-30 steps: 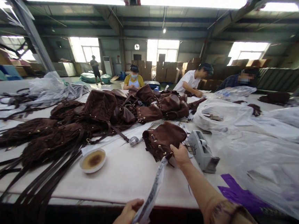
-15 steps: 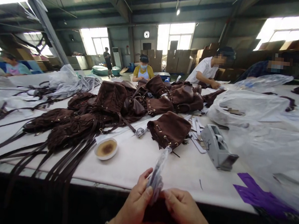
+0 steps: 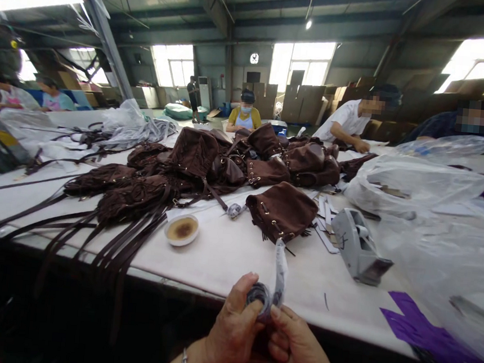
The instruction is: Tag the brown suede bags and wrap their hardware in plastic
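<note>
Just off the table's near edge, my left hand (image 3: 231, 327) is closed around the coiled part of a plastic-wrapped strap (image 3: 280, 269). Beside it, my right hand (image 3: 298, 342) pinches the same strap where it meets the coil. From there the strap runs up to the gathered mouth of a dark brown drawstring bag (image 3: 284, 208), which lies on its side with gold eyelets and fringe showing. A small wrapped coil (image 3: 234, 211) sits left of this bag. My right fingertips partly hide the strap.
A heap of brown bags (image 3: 193, 154) with dangling straps fills the table's middle and left. A dish of brown paste (image 3: 181, 230) stands nearer. On the right are a tape dispenser (image 3: 359, 245), clear plastic bags (image 3: 428, 186) and purple sheeting (image 3: 419, 327). Several people work around the table.
The strap's wrapped length is now rolled into a coil in my left hand, with a single flat run leading to the bag. The view has shifted slightly left.
</note>
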Motion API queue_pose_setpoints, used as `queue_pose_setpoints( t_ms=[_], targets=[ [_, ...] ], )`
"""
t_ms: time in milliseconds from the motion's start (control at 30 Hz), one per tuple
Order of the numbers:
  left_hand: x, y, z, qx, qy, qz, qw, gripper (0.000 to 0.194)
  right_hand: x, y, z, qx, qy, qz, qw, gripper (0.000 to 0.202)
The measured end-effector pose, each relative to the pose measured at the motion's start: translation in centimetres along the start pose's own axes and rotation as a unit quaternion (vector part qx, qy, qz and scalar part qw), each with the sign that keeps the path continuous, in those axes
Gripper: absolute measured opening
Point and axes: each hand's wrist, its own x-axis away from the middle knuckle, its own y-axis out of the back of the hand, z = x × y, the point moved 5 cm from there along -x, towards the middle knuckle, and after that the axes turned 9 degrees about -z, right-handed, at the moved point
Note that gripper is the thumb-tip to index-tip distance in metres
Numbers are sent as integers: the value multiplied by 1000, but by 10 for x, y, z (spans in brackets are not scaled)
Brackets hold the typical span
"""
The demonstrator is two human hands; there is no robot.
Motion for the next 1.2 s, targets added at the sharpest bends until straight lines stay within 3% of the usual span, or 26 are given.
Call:
queue_pose_setpoints(
  t_ms=[133,233,367,500,567,600,733,833,900,933,1000,1100,1200],
  targets=[
    [4,2,-5,-68,-48,-57,995,34,-2,1,-2,-28,-1,-13,1000,42],
    [6,1,-6,-76,-33,-58,995,37,-4,5,-1,-4,11,-18,1000,40],
    [2,2,-4,16,58,24,998,33,-8,9,-3,70,55,-29,996,37],
    [-6,3,-1,173,211,92,958,28,-5,4,-3,182,135,-38,973,38],
    [-9,2,0,209,261,79,939,37,0,-2,3,280,216,-53,934,39],
    [-9,0,1,213,279,68,934,39,3,-4,7,337,265,-71,901,40],
    [-7,-16,5,220,323,17,921,40,8,-8,16,502,413,-125,749,35],
    [-9,-25,7,222,327,-19,918,40,10,-11,9,587,520,-100,612,12],
    [-13,-27,8,215,326,-24,920,39,12,-11,3,635,567,-89,516,17],
    [-15,-26,9,211,327,-21,921,39,13,-11,1,652,575,-84,487,22],
    [-22,-20,10,210,330,-5,920,34,16,-11,3,670,568,-64,474,22],
    [-31,-8,13,261,345,26,901,27,27,-12,27,658,550,-40,512,20],
    [-37,-1,13,389,379,53,838,37,38,-12,69,614,572,-54,541,23]
  ],
)
